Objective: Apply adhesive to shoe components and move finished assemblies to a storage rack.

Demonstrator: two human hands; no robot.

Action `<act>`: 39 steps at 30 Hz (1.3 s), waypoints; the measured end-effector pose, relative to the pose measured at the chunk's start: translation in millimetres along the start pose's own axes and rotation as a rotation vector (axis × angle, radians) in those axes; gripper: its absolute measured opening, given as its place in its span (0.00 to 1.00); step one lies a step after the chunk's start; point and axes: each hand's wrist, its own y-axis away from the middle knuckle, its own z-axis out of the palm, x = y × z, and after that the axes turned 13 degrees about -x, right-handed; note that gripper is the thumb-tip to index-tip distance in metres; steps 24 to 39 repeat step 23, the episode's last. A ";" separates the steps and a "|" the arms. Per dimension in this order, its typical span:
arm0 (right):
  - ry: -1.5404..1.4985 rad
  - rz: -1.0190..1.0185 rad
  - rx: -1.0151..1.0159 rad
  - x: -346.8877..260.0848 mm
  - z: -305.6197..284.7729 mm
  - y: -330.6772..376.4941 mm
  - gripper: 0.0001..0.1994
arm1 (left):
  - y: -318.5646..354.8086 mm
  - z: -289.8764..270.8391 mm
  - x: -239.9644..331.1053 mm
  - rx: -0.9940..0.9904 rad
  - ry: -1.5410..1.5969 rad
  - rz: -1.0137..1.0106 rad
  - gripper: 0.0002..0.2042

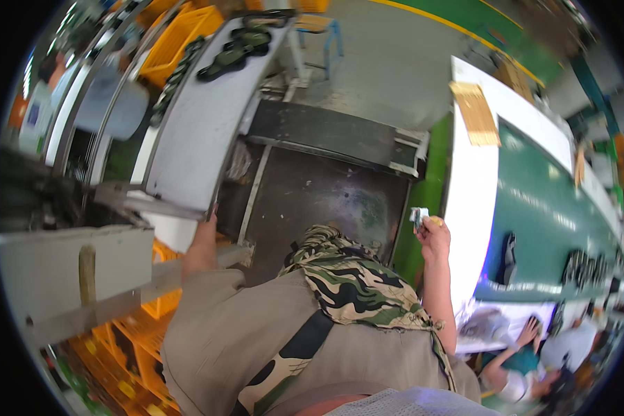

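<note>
My right hand (pixel 435 239) is raised beside the edge of the long workbench. Its fingers are closed on a small white and dark piece (pixel 418 215), too small and blurred to name more exactly. My left hand (pixel 206 232) is at the near end of a narrow white-topped table (pixel 187 139), next to its corner. The left fingers are mostly hidden there, so whether they grip anything does not show. Several dark, sole-shaped pieces (pixel 223 64) lie at the far end of that table.
A low black bench (pixel 319 132) crosses in front of me over a dark platform (pixel 312 191). On the right runs a green-and-white workbench (pixel 473 201) carrying a tan slatted piece (pixel 475 114) and dark shoe-like parts (pixel 582 269). Yellow crates (pixel 180 43) stand at left. Another person (pixel 523 367) works at lower right.
</note>
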 end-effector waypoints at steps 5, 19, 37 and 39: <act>-0.104 -0.123 0.185 1.7 -69.5 30.8 0.06 | 64.3 192.8 -90.0 -0.237 -0.426 -0.378 0.23; -0.459 -0.521 0.990 86.3 -309.9 241.0 0.10 | 285.0 569.2 -197.3 -1.360 -1.292 -0.251 0.20; -0.308 -0.427 1.258 115.1 -343.8 275.0 0.11 | 330.5 641.6 -250.2 -1.457 -1.182 -0.420 0.21; -0.308 -0.427 1.258 115.1 -343.8 275.0 0.11 | 330.5 641.6 -250.2 -1.457 -1.182 -0.420 0.21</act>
